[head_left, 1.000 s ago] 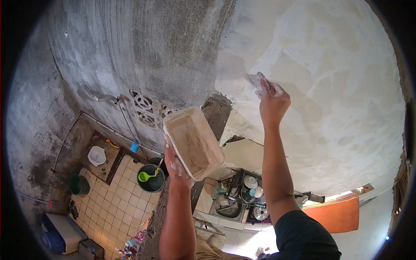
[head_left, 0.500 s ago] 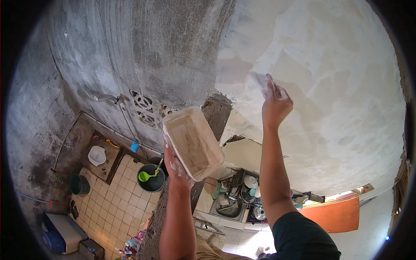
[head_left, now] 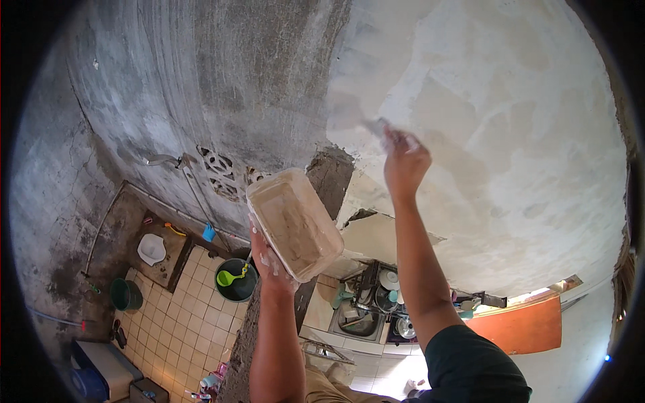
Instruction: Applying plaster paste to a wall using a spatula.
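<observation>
My left hand [head_left: 272,263] is smeared with white paste and supports a rectangular beige plastic tub [head_left: 321,208] from its left side and below. The tub is tilted toward me, with wet pale putty spread over its inside. My right hand [head_left: 407,161] is closed around a small putty knife [head_left: 376,125]. Its blade is blurred by motion and lies at the wall, close to where the whitish, putty-coated part [head_left: 484,148] meets the bare grey cement [head_left: 269,74]. Whether the blade touches the surface is hard to tell.
Below left is a tiled floor [head_left: 178,309] with a squat toilet [head_left: 152,249], a green bucket [head_left: 126,294] and a dark basin [head_left: 236,289] holding a green dipper. A rough wall top [head_left: 242,342] separates it from a sink [head_left: 359,324] with dishes. An orange panel [head_left: 521,326] stands right.
My right hand has moved left and slightly down along the wall with the putty knife. The tub and my left hand stay nearly in place while the view shifts a little.
</observation>
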The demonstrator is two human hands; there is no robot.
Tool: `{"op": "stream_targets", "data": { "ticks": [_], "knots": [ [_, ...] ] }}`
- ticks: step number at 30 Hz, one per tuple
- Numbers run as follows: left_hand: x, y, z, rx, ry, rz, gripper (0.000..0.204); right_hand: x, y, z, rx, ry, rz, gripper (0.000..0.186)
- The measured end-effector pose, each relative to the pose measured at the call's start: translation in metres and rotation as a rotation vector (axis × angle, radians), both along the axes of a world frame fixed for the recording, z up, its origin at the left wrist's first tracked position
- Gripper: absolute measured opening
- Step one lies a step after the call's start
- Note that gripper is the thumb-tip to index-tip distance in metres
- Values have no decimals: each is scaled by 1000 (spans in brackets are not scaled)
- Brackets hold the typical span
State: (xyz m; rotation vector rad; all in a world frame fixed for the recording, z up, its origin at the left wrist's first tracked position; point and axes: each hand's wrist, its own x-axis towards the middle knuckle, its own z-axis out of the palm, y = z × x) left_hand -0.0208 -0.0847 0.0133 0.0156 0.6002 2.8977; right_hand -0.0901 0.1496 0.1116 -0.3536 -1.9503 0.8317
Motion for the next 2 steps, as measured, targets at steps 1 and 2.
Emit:
{"op": "stream_targets", "data": {
  "ticks": [1, 2],
  "knots": [
    [0, -1, -1, -29, 35, 38, 57, 3, -9, -4, 51, 14, 29, 23],
    [-3, 0, 4, -25, -39, 14, 60, 3, -8, -3, 51, 19, 26, 23]
  ]
}}
